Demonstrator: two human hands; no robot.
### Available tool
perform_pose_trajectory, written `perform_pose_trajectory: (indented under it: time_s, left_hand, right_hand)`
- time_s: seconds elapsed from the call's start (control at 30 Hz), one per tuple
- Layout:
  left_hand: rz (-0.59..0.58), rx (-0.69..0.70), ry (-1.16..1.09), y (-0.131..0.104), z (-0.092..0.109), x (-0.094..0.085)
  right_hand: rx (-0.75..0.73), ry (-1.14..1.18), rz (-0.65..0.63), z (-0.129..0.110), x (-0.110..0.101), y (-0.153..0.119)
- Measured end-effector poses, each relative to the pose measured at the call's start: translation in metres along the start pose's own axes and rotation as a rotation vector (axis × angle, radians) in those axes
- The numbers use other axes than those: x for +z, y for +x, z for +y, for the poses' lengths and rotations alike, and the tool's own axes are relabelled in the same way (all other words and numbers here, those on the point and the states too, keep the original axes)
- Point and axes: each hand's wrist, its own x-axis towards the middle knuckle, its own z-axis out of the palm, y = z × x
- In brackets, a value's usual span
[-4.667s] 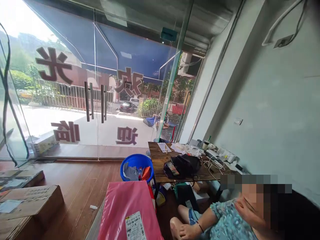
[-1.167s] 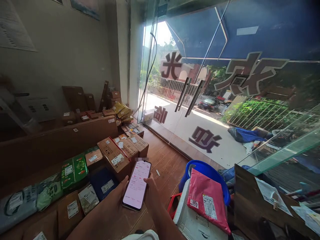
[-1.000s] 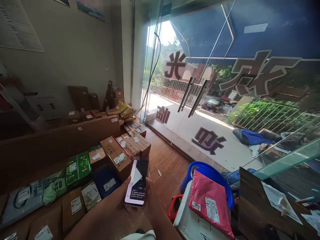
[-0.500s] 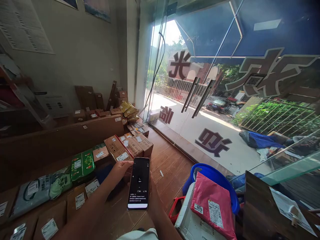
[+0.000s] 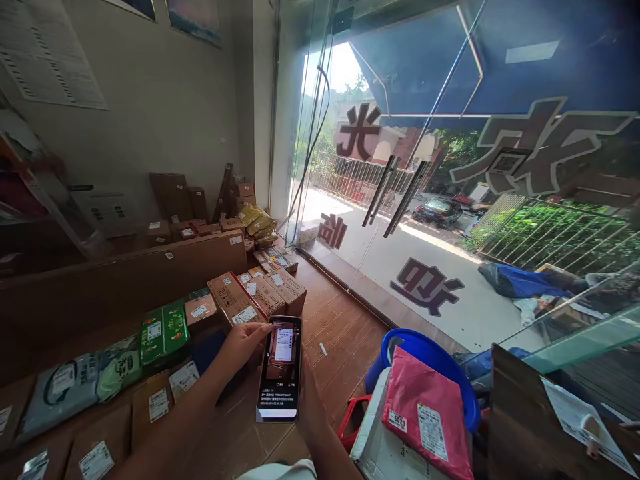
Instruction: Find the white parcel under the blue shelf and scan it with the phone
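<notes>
I hold a black smartphone [image 5: 280,368] upright in front of me over the wooden floor. My right hand [image 5: 306,400] grips it from behind and along its right edge. My left hand [image 5: 241,341] reaches in from the left, and its fingertips hold the phone's upper left edge. The screen shows a camera picture of a brown parcel with a white label, with lines of text below it. Just beyond the phone lie labelled cardboard boxes [image 5: 235,301].
Rows of labelled parcels, some green [image 5: 161,330], cover the floor at left. At right a pink parcel [image 5: 426,415] lies on a white box [image 5: 383,453] beside a blue tub [image 5: 415,343]. A wooden table [image 5: 520,433] is at far right. Glass doors [image 5: 395,197] are ahead.
The view turned from a seated person and table to the parcels. The phone screen went from a pink page to dark, then to a camera picture. My left hand moved up to the phone's edge.
</notes>
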Motion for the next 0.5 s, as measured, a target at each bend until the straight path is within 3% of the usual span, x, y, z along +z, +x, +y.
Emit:
perform_pose_trajectory:
  time_s: [0.5]
  left_hand:
    - [0.078,0.031,0.013,0.0062,-0.0053,0.0017]
  right_hand:
    - [0.030,-0.046,-0.003,0.0044,-0.0076,0.0063]
